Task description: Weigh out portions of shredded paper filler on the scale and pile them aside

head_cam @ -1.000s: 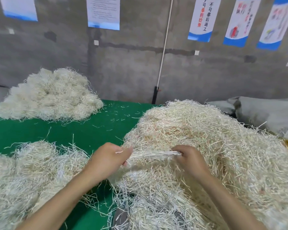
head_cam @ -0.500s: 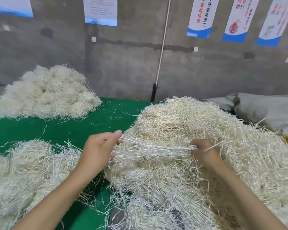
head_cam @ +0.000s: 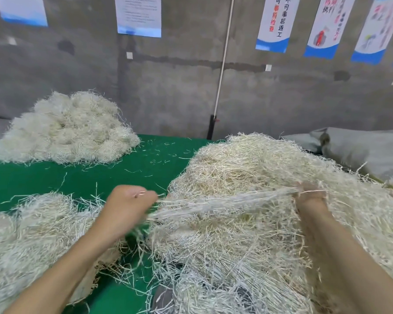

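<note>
A stretched bundle of pale shredded paper strands [head_cam: 225, 201] runs between my two hands. My left hand [head_cam: 128, 206] grips its left end in a fist, and my right hand [head_cam: 310, 196] grips the right end. Both work over the big heap of shredded paper filler [head_cam: 247, 168] on the right of the green table [head_cam: 114, 175]. A grey object [head_cam: 162, 299], maybe the scale, peeks from under the paper at the bottom, mostly buried.
A pile of filler [head_cam: 68, 130] sits at the back left and another pile [head_cam: 30, 241] lies at the near left. Grey sacks [head_cam: 359, 148] lie at the right. A concrete wall with posters stands behind the table.
My hands have pulled apart, the left going left and the right going right. The bundle between them has been drawn out much longer.
</note>
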Motion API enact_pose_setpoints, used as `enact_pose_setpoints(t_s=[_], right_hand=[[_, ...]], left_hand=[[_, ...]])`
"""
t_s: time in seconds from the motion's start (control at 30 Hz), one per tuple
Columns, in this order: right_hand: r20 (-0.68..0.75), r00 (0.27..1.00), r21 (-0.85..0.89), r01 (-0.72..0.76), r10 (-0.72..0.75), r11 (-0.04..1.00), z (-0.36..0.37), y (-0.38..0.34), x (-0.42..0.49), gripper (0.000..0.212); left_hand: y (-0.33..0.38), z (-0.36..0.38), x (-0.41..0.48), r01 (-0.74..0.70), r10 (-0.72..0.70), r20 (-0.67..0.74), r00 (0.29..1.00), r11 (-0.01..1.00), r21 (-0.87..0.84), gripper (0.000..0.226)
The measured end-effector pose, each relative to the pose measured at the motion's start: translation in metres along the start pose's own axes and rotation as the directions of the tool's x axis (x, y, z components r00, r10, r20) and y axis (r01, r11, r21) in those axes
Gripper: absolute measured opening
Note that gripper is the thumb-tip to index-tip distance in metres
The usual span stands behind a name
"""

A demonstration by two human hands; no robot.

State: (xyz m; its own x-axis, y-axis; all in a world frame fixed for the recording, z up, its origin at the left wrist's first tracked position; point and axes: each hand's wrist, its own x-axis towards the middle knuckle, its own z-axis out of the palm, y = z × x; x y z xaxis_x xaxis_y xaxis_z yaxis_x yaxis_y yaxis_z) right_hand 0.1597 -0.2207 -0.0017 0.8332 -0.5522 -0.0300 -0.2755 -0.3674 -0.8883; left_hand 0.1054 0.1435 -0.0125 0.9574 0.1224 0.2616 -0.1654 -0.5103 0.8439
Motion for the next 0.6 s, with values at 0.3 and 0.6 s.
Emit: enact_pose_setpoints(t_s=[0.3,0.6], right_hand=[[0.66,0.696,-0.379,0.634,-0.283,0.674,-0.005,-0.045,-0.05,0.079],[0.624,0.534,-0.213,0.818,-0.57,0.534,0.02,-0.055,-0.067,0.053]], left_hand=[[-0.008,0.004,0.008,-0.119,0.149,-0.027,0.988,0.876,0.468,0.027],[-0.039,0.014,0.001,-0.489,-0.102,0.585,0.804,0.446,0.749,0.071]])
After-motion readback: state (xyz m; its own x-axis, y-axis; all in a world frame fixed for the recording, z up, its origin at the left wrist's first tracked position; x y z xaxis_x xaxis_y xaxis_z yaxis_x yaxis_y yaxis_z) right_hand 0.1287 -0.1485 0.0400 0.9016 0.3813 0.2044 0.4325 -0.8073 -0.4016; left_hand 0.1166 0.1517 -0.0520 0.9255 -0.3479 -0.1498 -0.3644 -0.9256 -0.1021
